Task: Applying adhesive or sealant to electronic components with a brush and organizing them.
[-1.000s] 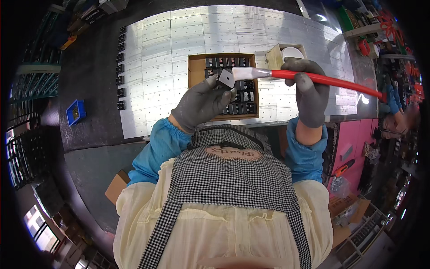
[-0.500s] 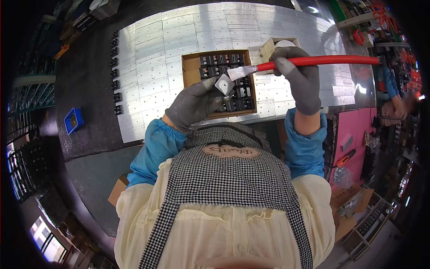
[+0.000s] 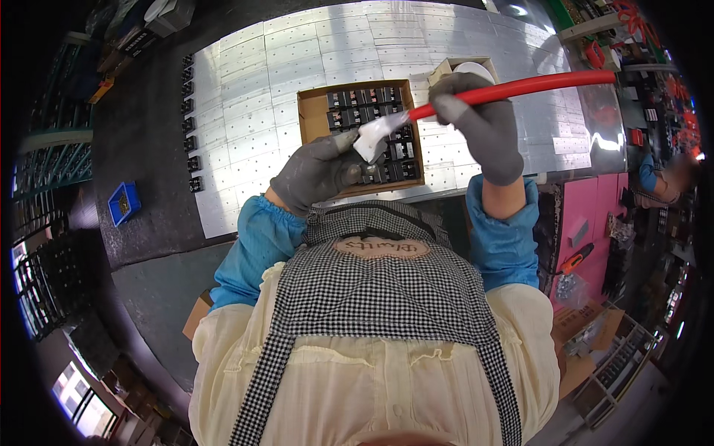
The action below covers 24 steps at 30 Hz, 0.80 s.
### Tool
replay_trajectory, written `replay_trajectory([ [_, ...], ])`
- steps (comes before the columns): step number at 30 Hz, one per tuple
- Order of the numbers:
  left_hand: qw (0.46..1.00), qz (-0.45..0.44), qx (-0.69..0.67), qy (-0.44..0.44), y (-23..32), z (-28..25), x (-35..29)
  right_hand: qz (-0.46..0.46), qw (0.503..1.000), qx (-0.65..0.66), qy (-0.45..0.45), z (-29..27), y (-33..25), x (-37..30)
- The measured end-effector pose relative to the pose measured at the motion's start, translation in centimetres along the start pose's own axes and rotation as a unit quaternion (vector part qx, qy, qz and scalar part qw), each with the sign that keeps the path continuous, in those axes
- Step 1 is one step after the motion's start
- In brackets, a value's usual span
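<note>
Grey-gloved, my left hand (image 3: 306, 177) pinches a small square block (image 3: 370, 154) above the near left part of a shallow cardboard tray (image 3: 313, 113). Rows of small black blocks (image 3: 364, 97) fill most of that tray. My right hand (image 3: 485, 128), also gloved, grips a brush (image 3: 539, 83) by its long red handle. The bristles are coated white and press on the upper face of the held block, hiding much of it. Behind my right hand, a round white container (image 3: 476, 72) sits in a small open box (image 3: 443, 72).
Flat, silvery plates (image 3: 249, 97) with small holes cover the table. A column of black blocks (image 3: 190, 143) lines their left edge. Farther left lies a blue bin (image 3: 123, 202). At right are a pink surface (image 3: 587, 212), an orange-and-black tool (image 3: 577, 259) and another person (image 3: 662, 182).
The brush has moved left and down, from beside the block onto its face. My right hand shifted slightly left with it. My left hand stays nearly in place.
</note>
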<state>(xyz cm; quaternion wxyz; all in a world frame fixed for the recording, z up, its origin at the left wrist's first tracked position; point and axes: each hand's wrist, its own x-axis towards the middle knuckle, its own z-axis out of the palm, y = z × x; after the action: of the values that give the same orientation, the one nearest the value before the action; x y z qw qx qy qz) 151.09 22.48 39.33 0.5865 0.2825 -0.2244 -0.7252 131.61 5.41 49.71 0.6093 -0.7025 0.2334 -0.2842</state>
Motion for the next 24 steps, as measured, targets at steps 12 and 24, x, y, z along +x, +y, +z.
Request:
replay_trajectory([
  [12, 0.991, -0.041, -0.117, 0.042, 1.0, -0.2, -0.4, -0.009, 0.997, -0.017, 0.074, 0.4, 0.6, 0.3],
  [24, 0.984, -0.021, -0.165, 0.065, 1.0, -0.6, -0.8, -0.021, 0.997, 0.051, 0.059, 0.2, 1.0, -0.1],
])
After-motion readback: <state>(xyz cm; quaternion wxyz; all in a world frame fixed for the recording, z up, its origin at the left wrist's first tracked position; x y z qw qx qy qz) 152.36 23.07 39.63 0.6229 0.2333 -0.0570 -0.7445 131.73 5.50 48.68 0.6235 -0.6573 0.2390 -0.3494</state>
